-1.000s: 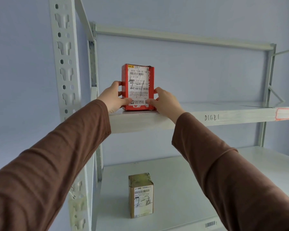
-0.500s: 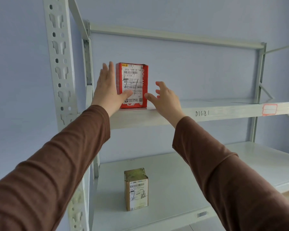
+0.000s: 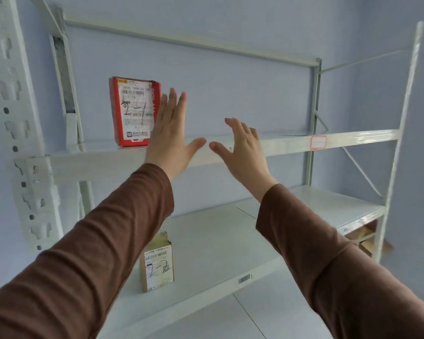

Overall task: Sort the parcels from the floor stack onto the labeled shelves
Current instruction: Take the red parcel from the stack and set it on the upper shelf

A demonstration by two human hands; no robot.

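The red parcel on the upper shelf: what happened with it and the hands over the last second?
Both hands let go of the red parcel. The left hand and right hand opened and drew back, now clear of it. The parcel stays upright on the upper shelf; the brown parcel stays on the lower shelf.

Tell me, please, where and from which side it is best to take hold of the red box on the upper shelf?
Probably by its two narrow side faces, coming from the front. The red box stands upright near the front edge of the upper shelf, label facing out, with free space on both sides. One hand's fingers on each side should hold it steady.
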